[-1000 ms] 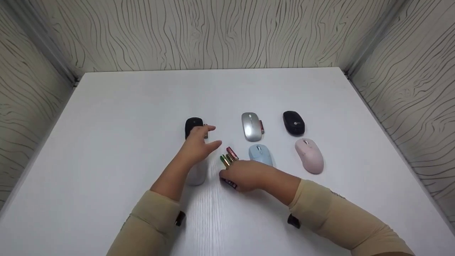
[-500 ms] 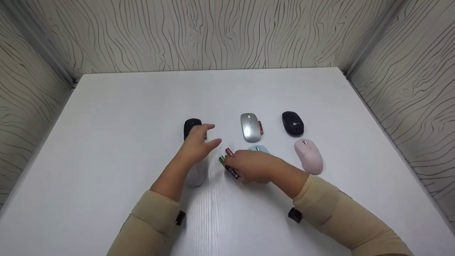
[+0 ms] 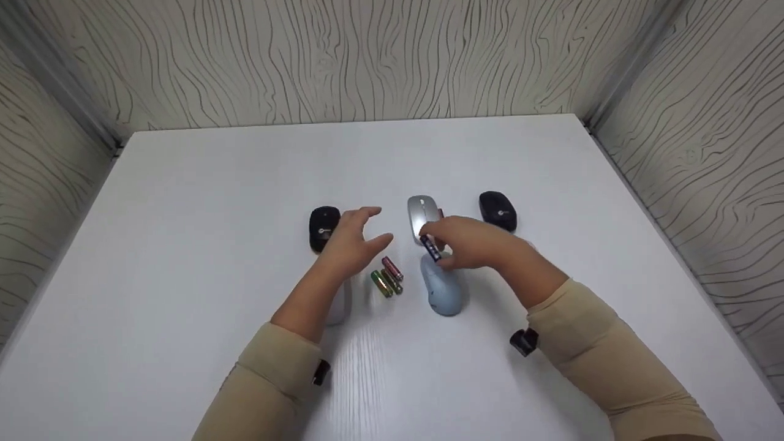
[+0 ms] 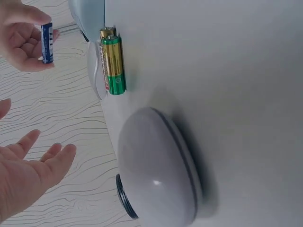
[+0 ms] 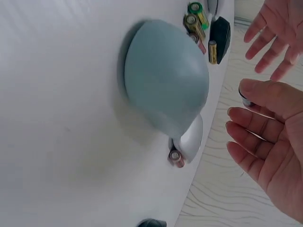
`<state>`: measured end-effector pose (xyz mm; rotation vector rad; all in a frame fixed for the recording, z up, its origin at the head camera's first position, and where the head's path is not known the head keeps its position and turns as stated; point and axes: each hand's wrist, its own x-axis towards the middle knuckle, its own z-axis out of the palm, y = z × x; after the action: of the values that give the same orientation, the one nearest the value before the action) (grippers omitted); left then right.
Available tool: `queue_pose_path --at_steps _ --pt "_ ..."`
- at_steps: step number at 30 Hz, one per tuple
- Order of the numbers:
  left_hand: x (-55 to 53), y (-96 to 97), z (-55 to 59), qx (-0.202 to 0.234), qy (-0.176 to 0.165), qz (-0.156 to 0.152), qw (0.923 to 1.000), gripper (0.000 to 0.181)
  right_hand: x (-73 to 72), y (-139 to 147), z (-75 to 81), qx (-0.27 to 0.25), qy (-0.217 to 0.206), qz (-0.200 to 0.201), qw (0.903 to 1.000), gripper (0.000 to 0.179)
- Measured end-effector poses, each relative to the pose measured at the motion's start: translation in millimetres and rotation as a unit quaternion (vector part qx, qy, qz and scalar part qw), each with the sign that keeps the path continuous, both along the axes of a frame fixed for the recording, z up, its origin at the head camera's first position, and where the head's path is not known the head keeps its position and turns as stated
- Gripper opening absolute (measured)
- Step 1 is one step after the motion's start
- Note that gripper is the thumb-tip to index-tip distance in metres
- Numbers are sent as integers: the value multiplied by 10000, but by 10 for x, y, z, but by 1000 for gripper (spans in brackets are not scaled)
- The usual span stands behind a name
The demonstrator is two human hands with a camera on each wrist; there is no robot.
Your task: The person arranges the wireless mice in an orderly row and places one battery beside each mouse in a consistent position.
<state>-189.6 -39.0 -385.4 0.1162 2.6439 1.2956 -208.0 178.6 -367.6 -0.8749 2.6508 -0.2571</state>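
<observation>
Blue is the battery (image 4: 47,43) which the right hand (image 3: 471,242) pinches by its two ends, above the bench (image 3: 214,196). From this battery, in the head view, the silver mouse (image 3: 422,213) lies toward 12 o'clock, the blue mouse (image 3: 444,293) toward 6 o'clock, and three loose batteries (image 3: 381,283) toward 8 o'clock. The left hand (image 3: 350,245) holds nothing, its fingers spread. To carry well, I think, the pinch should be light but sure, since a smooth round body can slip or roll. It seems wise to lower it flat and release only when its side touches the bench.
</observation>
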Motion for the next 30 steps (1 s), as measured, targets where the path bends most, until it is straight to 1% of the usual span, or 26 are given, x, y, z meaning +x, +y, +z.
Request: queue_pose_path --at_steps 2,5,9,11,14,15,20,24,30 --pt "-2 43 -2 46 38 -40 10000 56 -59 91 11 -92 0 -112 9999 45" --pt "-4 116 -2 106 76 -135 9998 56 -149 246 33 -126 8 -349 9993 50" --pt "-9 209 -5 229 123 -309 9992 57 -251 469 61 8 49 -698 9975 52" --pt "-11 247 -8 277 155 -390 9987 58 -291 570 73 47 90 -776 9969 51" --pt "-17 291 -19 354 222 -495 9979 59 -343 701 83 33 205 -789 9967 49" --pt "-16 303 -19 362 247 -522 9977 59 -353 737 89 18 190 -863 9961 49" --pt "11 334 -15 382 305 -601 9970 59 -413 942 80 -51 198 -1225 9923 49" --pt "34 312 -10 458 313 -627 9965 60 -486 1133 37 -67 271 -1384 9900 48" --pt "52 298 -33 410 177 -543 9975 59 -569 1339 -48 48 308 -1823 9827 49"
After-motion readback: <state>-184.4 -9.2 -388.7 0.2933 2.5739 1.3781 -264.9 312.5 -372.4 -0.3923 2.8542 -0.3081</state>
